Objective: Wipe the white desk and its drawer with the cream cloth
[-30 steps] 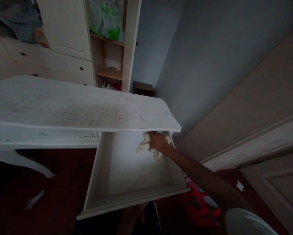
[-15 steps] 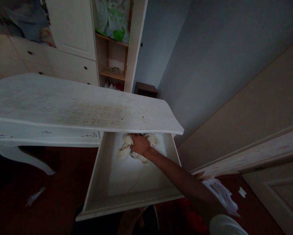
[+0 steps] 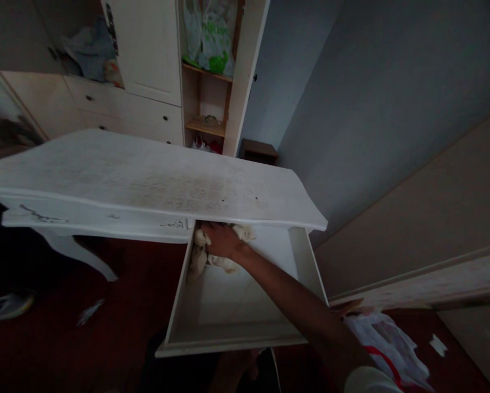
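head | right hand (image 3: 222,240) clutching cloth (image 3: 196,260) | open drawer (image 3: 228,343), back-left corner

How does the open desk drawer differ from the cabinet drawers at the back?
The desk drawer is pulled out, its inside showing; the cabinet drawers are shut. The desk drawer has the right hand gripping a cloth in its far left corner; the cabinet drawers are untouched. The cabinet drawers show dark knobs; none shows on the desk drawer. Both are pale.
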Motion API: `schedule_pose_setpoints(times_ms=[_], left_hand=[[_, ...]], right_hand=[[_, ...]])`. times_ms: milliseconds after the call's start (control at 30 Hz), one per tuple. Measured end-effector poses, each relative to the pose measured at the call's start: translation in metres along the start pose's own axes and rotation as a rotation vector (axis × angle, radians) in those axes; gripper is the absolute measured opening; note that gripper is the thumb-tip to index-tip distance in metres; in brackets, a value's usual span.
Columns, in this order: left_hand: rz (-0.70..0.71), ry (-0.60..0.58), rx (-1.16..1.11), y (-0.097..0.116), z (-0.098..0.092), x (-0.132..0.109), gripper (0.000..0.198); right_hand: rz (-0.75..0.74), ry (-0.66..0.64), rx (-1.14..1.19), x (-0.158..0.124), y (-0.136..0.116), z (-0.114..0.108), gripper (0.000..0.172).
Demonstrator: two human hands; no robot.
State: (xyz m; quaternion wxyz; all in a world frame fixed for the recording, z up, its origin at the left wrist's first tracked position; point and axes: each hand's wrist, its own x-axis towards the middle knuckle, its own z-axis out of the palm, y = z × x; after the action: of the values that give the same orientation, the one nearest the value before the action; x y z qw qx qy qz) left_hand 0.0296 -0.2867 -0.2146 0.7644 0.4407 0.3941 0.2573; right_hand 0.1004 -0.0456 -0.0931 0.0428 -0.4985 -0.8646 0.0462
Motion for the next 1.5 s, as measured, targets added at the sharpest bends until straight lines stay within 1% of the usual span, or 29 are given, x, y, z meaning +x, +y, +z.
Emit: schedule_pose_setpoints(times_ms=[100,167,267,300,367,467,533,633,700,800,900,1000,1067,1133,1200,1267,1333,1400,1500], left_hand=[[-0.016,-0.009,-0.017,-0.001,0.000,-0.001,0.040],[-0.026,0.000,-0.028,-0.001,0.000,-0.001,0.034],[-0.040,0.014,-0.042,-0.003,0.000,0.000,0.034],[-0.046,0.013,-0.043,-0.004,-0.001,0.000,0.034],[-0.057,-0.002,-0.039,-0.005,-0.001,0.002,0.034],[-0.071,-0.050,-0.018,-0.009,-0.003,0.005,0.034],[-0.073,-0.083,0.000,-0.010,-0.005,0.007,0.035],[-0.062,-0.100,0.011,-0.010,-0.008,0.008,0.054],[-0.054,-0.094,0.011,-0.009,-0.009,0.008,0.063],[-0.054,-0.084,0.012,-0.006,-0.009,0.008,0.068],[-0.060,-0.082,0.019,-0.006,-0.009,0.009,0.071],[-0.063,-0.084,0.025,-0.009,-0.008,0.011,0.074],[-0.051,-0.078,0.013,-0.012,-0.007,0.013,0.077],[-0.040,-0.070,-0.001,-0.015,-0.006,0.014,0.076],[-0.038,-0.059,-0.020,-0.015,-0.006,0.015,0.073],[-0.037,-0.040,-0.041,-0.014,-0.005,0.014,0.070],[-0.030,-0.024,-0.043,-0.013,-0.006,0.013,0.068],[-0.037,-0.017,-0.035,-0.012,-0.006,0.011,0.068],[-0.062,-0.021,-0.072,-0.011,-0.005,0.010,0.068]], right_hand=[[-0.028,-0.015,0.141,-0.012,0.002,0.001,0.043],[0.006,0.053,0.235,-0.022,-0.002,0.000,0.048],[0.078,0.202,0.287,-0.034,-0.013,-0.005,0.056],[0.078,0.234,0.273,-0.037,-0.017,-0.009,0.057],[0.023,0.260,0.208,-0.038,-0.025,-0.016,0.058],[-0.076,0.252,0.069,-0.034,-0.030,-0.024,0.054],[-0.094,0.244,-0.026,-0.030,-0.029,-0.027,0.049],[-0.081,0.235,-0.135,-0.033,-0.020,-0.029,0.043],[-0.072,0.223,-0.186,-0.043,-0.011,-0.032,0.040],[-0.056,0.185,-0.255,-0.067,0.009,-0.040,0.041],[0.008,0.140,-0.312,-0.100,0.039,-0.053,0.045],[0.153,0.089,-0.358,-0.137,0.074,-0.072,0.052],[0.263,0.074,-0.369,-0.159,0.097,-0.085,0.050],[0.361,0.104,-0.341,-0.179,0.115,-0.096,0.053],[0.419,0.159,-0.282,-0.197,0.127,-0.103,0.054],[0.456,0.192,-0.210,-0.215,0.132,-0.105,0.054],[0.479,0.185,-0.139,-0.234,0.130,-0.103,0.054],[0.474,0.161,-0.069,-0.255,0.121,-0.098,0.054],[0.440,0.152,0.027,-0.289,0.097,-0.087,0.051]])
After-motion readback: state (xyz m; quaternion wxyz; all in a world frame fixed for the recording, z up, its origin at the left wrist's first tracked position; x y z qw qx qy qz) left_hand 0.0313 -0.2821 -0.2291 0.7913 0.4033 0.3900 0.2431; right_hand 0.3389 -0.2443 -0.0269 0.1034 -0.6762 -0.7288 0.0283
